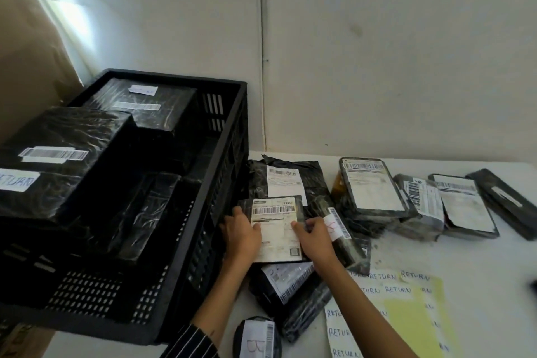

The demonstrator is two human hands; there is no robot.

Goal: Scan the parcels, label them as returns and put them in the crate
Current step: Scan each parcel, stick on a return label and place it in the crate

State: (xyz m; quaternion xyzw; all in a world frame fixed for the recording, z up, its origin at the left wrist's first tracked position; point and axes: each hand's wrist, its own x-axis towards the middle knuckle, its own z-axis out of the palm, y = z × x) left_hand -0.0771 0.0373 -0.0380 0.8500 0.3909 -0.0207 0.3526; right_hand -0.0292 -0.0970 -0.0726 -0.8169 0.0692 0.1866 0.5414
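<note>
A flat black parcel (276, 212) with a large white shipping label lies on a heap of black-wrapped parcels, just right of the black plastic crate (229, 136). My left hand (242, 234) holds its left edge with the thumb on the label. My right hand (315, 237) holds its right edge, fingers curled over the label. The crate holds several black-wrapped boxes; the nearest one (58, 160) carries a barcode and a handwritten RETURN label. A sheet of RETURN stickers (389, 311) lies on the table at the lower right.
More labelled parcels (374, 186) sit in a row along the table's far side to the right. A small round parcel (258, 338) lies at the bottom edge. A white wall stands behind, and brown cardboard (26, 61) rises at the left.
</note>
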